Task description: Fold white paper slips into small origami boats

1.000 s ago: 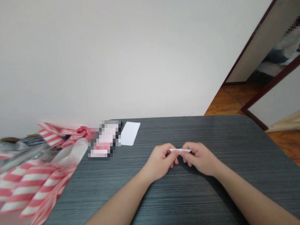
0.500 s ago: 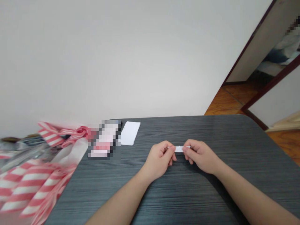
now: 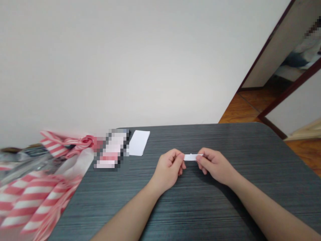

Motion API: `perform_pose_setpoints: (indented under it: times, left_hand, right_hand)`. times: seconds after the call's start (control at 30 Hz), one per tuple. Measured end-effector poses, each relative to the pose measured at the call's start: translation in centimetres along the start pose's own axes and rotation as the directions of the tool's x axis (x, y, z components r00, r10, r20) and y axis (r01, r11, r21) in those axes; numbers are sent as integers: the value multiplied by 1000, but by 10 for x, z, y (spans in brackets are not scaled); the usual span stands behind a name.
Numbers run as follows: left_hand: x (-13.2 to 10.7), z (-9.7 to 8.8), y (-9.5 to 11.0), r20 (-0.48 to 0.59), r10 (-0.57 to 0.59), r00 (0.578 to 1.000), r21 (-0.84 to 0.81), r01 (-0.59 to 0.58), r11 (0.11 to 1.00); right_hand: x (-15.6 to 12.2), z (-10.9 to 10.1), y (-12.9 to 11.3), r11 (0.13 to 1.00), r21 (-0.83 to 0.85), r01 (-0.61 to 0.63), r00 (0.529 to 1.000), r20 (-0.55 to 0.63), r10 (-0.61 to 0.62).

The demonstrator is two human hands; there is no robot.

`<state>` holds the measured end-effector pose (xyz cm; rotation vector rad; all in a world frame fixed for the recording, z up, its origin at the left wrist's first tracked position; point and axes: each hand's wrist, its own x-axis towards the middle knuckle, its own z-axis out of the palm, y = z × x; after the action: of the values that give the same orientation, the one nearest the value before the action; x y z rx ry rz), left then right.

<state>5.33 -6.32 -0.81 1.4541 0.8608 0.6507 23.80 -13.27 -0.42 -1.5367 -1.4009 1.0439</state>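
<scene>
A small strip of folded white paper (image 3: 191, 157) is stretched level between my two hands, just above the dark table. My left hand (image 3: 169, 170) pinches its left end between thumb and forefinger. At the other end, the thumb and fingers of my right hand (image 3: 214, 166) close on the paper. A tiny raised bit shows along the strip's upper edge. The fingertips hide parts of both ends.
White paper sheets (image 3: 139, 143) lie at the table's back left, beside a blurred-out phone-like object (image 3: 112, 147). Red-and-white striped cloth (image 3: 32, 197) and clear plastic are heaped left of the dark table (image 3: 195, 214). A white wall (image 3: 160, 63) rises behind.
My left hand has shifted slightly left, so more of the paper strip shows between the hands. Both hands and the strip sit a little higher in view.
</scene>
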Motion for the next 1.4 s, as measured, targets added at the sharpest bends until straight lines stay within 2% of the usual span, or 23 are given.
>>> perform_pose_setpoints:
  times: [0.23, 0.5, 0.8, 1.1, 1.4]
  left_hand:
    - [1, 0, -3, -14, 0, 1000, 40, 0, 999]
    - [1, 2, -1, 0, 23, 1000, 7, -23, 1000]
    - [-2, 1, -2, 67, 27, 997, 49, -31, 998]
    - [-1, 3, -1, 101, 41, 994, 53, -46, 998]
    - [-2, 0, -1, 165, 68, 984, 206, -101, 973]
  right_hand:
    - [-1, -2, -2, 999, -29, 26, 1000, -12, -27]
    - [-1, -1, -1, 999, -1, 32, 999, -40, -32]
    - [1, 1, 3, 999, 40, 32, 996, 77, -35]
    - [-1, -2, -3, 997, -19, 71, 996, 54, -70]
    - [1, 1, 0, 999, 18, 33, 997, 64, -34]
